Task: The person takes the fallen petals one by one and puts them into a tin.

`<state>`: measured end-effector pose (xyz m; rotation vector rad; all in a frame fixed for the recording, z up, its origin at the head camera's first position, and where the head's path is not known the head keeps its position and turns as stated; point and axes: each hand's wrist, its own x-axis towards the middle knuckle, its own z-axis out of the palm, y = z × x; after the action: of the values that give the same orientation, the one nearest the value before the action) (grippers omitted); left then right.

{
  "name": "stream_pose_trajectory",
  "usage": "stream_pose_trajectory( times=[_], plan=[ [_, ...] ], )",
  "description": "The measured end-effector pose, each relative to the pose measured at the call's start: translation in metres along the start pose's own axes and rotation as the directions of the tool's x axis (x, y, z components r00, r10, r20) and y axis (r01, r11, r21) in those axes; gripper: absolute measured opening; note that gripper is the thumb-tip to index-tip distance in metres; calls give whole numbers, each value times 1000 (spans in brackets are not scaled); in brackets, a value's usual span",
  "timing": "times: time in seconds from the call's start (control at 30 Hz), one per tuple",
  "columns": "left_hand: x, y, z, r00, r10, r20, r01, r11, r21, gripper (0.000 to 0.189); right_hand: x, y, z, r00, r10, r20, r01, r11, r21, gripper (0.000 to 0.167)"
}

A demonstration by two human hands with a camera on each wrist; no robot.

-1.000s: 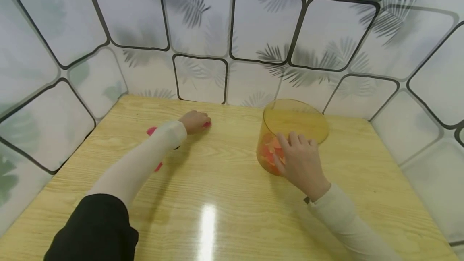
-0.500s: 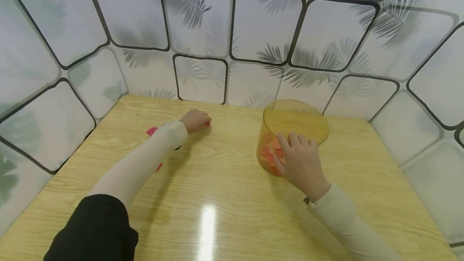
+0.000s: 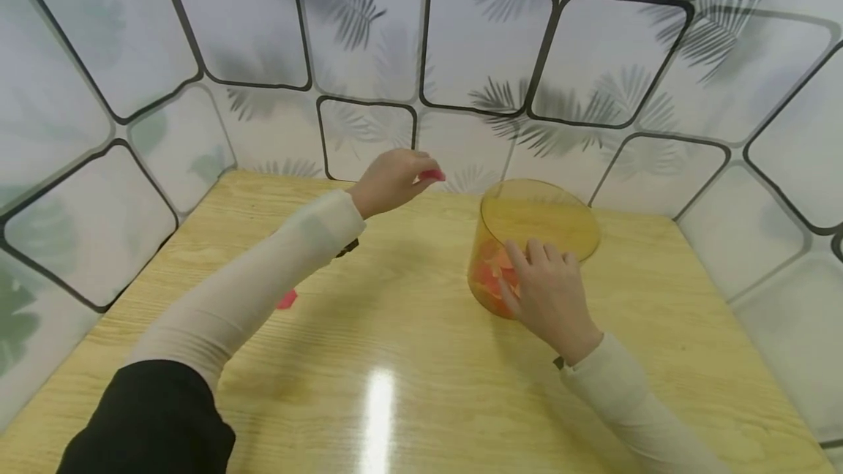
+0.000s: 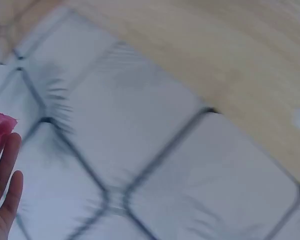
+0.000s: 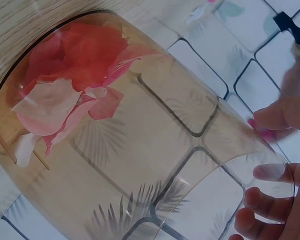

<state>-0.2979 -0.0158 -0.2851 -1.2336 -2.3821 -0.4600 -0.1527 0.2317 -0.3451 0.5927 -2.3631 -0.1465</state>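
Note:
In the head view my left hand [image 3: 391, 180] is raised above the back of the table, pinching a pink petal [image 3: 432, 175] between thumb and fingertips. The left wrist view shows the same crumpled petal [image 4: 2, 127] at its left edge. To the right stands an amber see-through cylindrical container [image 3: 479, 269], upright on the table, with my right hand [image 3: 552, 300] gripping its near right rim. The right wrist view has the thumb and fingers on either side of the wall. Red, pink and pale petals [image 5: 75, 75] lie at the container's bottom.
A pinkish-red petal [image 3: 287, 300] lies on the wooden table [image 3: 421, 357], beside my left forearm, which hides part of the tabletop. A wall covering with dark outlined shapes and leaf prints [image 3: 487, 42] rises at the back and sides.
My left hand has lifted off the table and moved right with the pink petal. A petal seen earlier by the left forearm is now hidden behind it. The right hand has stayed put.

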Motion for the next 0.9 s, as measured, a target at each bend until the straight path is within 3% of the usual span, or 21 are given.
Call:
stream_pose_trajectory(
  times=[0.17, 0.3, 0.4, 0.57, 0.67, 0.8, 0.9],
  plan=[
    [26, 41, -5, 990, 129, -64, -133, 990, -56, 12, 0, 1, -1, 1000, 4, 6, -4, 1000, 2, 40],
    [39, 66, 6, 977, 204, -61, -208, 976, -65, 11, 0, 2, -2, 1000, 11, 18, -11, 1000, 3, 41],
    [46, 78, 17, 972, 228, -54, -230, 972, -55, 11, 0, 1, -3, 1000, 14, 22, -14, 1000, 8, 40],
    [54, 87, 30, 983, 166, 80, -164, 986, -33, 21, 2, 0, -3, 1000, 9, 20, -10, 1000, 14, 40],
    [55, 88, 31, 980, 106, 169, -103, 994, -29, 35, 2, 0, -3, 1000, 2, 17, -2, 1000, 8, 41],
    [52, 83, 28, 984, 80, 160, -75, 996, -38, 39, 2, 1, -2, 1000, -3, 12, 3, 1000, 2, 43],
    [46, 75, 24, 993, 63, 101, -61, 998, -26, 36, 2, 2, -2, 1000, -1, 13, 1, 1000, 1, 43]
  ],
)
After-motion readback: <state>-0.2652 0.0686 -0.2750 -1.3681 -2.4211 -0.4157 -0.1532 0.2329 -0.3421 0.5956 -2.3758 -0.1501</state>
